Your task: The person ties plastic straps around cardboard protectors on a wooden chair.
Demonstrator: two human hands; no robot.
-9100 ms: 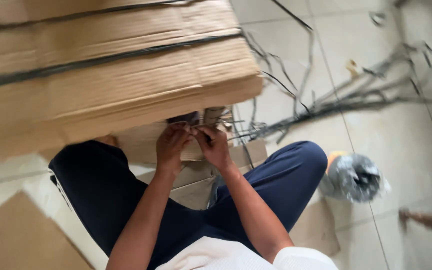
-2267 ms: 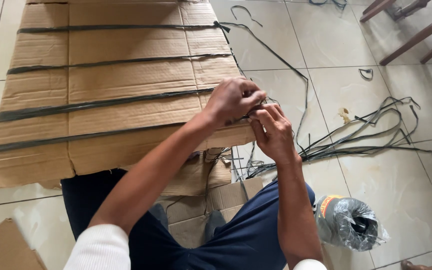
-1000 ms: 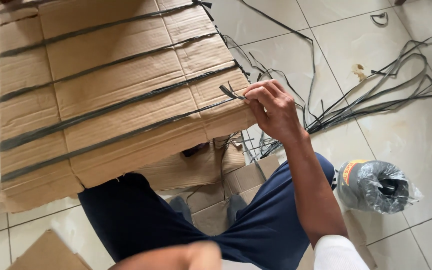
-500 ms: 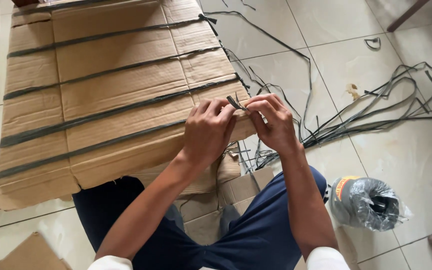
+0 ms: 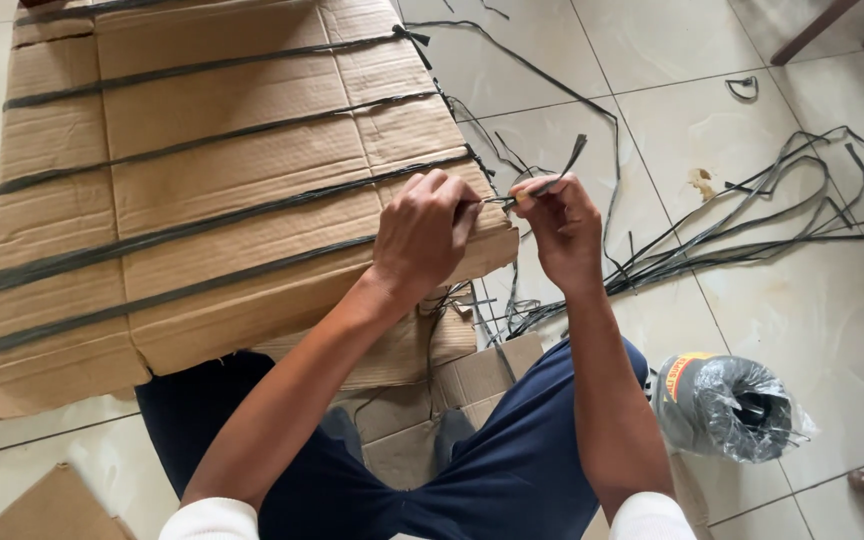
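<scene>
- Nearest to us, a roll of dark cord in clear plastic wrap lies on the tiled floor beside our right knee; a curved label in red, yellow and black sits on its left end.
- Flat cardboard pieces lie on the floor between our legs.
- Our left hand rests on the near right corner of the cardboard stack, fingers closed narrowly on the dark strap end.
- Our right hand is just beside it, fingertips pinching the same strap end, whose free tip sticks up.
- Five dark straps cross the stack, side to side.
- Beyond, loose dark strap offcuts trail over the floor to the right.
</scene>
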